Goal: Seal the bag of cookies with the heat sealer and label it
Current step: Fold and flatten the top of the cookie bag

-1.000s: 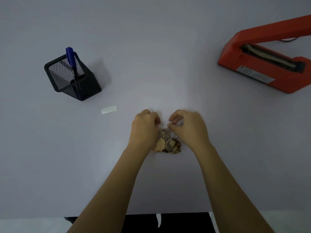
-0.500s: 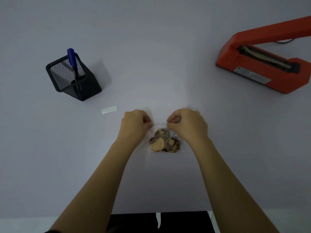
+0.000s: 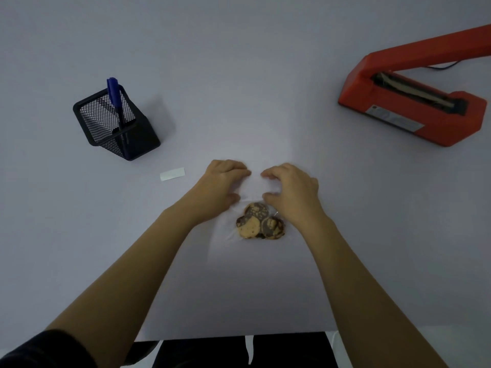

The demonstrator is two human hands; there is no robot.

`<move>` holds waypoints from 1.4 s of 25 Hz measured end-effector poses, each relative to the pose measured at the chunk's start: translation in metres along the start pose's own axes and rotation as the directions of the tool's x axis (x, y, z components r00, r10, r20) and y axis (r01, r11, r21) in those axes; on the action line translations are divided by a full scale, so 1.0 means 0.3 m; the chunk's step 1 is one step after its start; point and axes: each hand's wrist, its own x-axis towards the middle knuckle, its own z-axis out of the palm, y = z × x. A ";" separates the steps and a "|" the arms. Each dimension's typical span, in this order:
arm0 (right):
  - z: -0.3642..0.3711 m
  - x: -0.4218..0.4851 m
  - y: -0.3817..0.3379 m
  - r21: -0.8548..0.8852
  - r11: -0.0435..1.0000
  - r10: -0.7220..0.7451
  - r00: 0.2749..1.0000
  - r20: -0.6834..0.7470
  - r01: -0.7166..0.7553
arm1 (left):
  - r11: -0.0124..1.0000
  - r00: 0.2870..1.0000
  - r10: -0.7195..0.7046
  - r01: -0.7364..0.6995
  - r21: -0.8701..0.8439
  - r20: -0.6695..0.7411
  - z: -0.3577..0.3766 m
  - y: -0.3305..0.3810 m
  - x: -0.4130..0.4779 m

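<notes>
A clear bag (image 3: 253, 188) lies flat on the table with several chocolate-marbled cookies (image 3: 260, 221) at its near end. My left hand (image 3: 220, 187) rests palm down on the left side of the bag's upper part, fingers stretched toward the middle. My right hand (image 3: 292, 192) arches over the right side, its fingertips and thumb touching the plastic. The red heat sealer (image 3: 414, 112) stands at the far right with its arm raised. A small white label (image 3: 172, 173) lies left of my hands.
A black mesh pen holder (image 3: 117, 126) with a blue marker (image 3: 114, 92) stands at the far left. The sealer's cable (image 3: 441, 67) trails behind it. The table's near edge (image 3: 239, 337) runs below my forearms.
My hands have loosened from pinching fists and spread out over the bag's upper part, the fingertips now nearer each other. The cookies stay in place.
</notes>
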 end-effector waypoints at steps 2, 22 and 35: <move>-0.011 0.014 -0.003 -0.027 0.999 -0.017 0.999 0.035 0.018 | 1.000 0.999 0.006 -0.007 0.015 0.044 -0.016 -0.002 0.018; -0.032 0.037 -0.006 -0.131 0.991 -0.030 0.997 0.075 0.040 | 1.000 0.994 0.002 -0.002 0.003 0.106 -0.025 -0.006 0.046; 0.009 0.008 0.011 -0.014 0.999 -0.034 0.999 0.020 0.034 | 0.997 0.990 0.063 -0.068 -0.035 -0.126 0.043 -0.020 -0.018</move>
